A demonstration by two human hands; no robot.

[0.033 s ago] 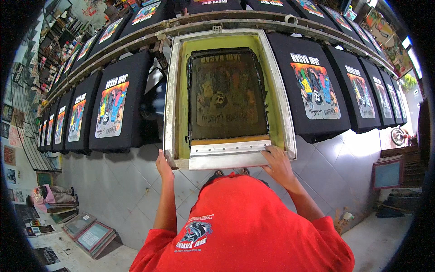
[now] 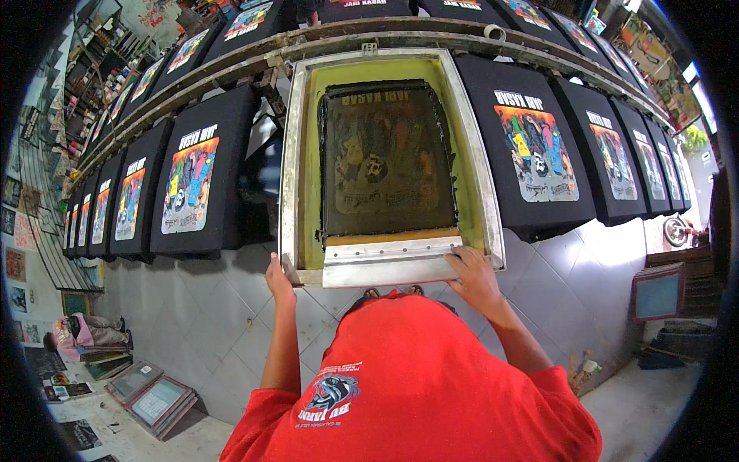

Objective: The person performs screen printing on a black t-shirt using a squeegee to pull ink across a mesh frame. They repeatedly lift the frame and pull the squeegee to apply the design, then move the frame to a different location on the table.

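Note:
A screen-printing frame (image 2: 289,165) with pale metal sides lies flat before me, over the spot between two rows of black shirts. Its mesh is yellow-green at the edges, and dark ink borders a see-through design (image 2: 385,165) in the middle. Across the near end rests a wide squeegee (image 2: 385,266) with a metal holder and an amber blade. My left hand (image 2: 279,280) grips the near left corner of the frame. With fingers over the holder's right end, my right hand (image 2: 473,277) holds the squeegee. What lies under the screen is hidden.
Printed black shirts on boards stand close on the left (image 2: 204,173) and right (image 2: 533,150). A long rail (image 2: 416,40) runs behind the frame, with more shirts beyond. Framed screens (image 2: 158,400) lean at lower left, another screen (image 2: 659,295) at right. Grey tiled floor (image 2: 223,308) lies below.

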